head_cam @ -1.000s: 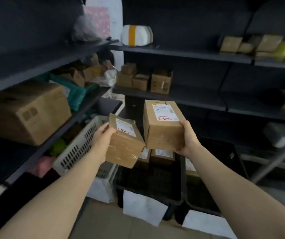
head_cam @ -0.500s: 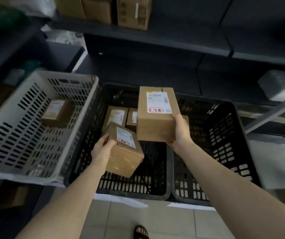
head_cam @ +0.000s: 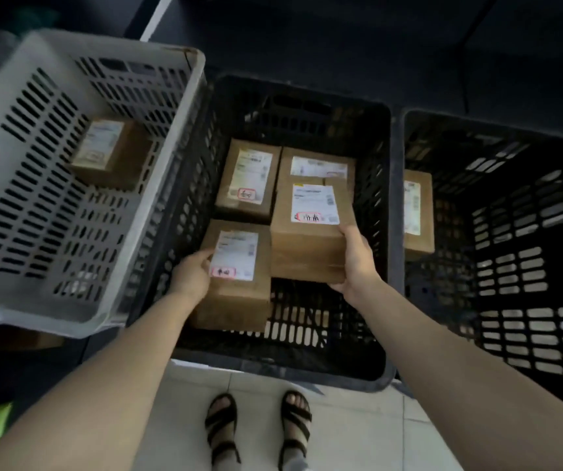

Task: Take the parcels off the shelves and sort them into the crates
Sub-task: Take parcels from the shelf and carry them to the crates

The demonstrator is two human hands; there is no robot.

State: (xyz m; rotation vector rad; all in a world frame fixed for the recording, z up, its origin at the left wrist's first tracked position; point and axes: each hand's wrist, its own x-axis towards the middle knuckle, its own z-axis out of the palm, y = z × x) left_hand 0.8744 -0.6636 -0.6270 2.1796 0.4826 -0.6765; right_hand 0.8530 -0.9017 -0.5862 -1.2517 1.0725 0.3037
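Note:
My left hand grips a small brown parcel with a white label, held low inside the middle black crate. My right hand grips a larger brown parcel by its right side, just right of the small one and inside the same crate. Behind them two more labelled parcels lie on the crate floor. The white crate on the left holds one parcel. The right black crate holds one parcel against its left wall.
The three crates stand side by side on a pale tiled floor, the white one raised and tilted. My sandalled feet stand just in front of the middle crate. Dark shelving runs behind the crates.
The view has tipped down from the shelves to the crates. Both hands have lowered their parcels into the middle black crate, and the small parcel's label now faces up.

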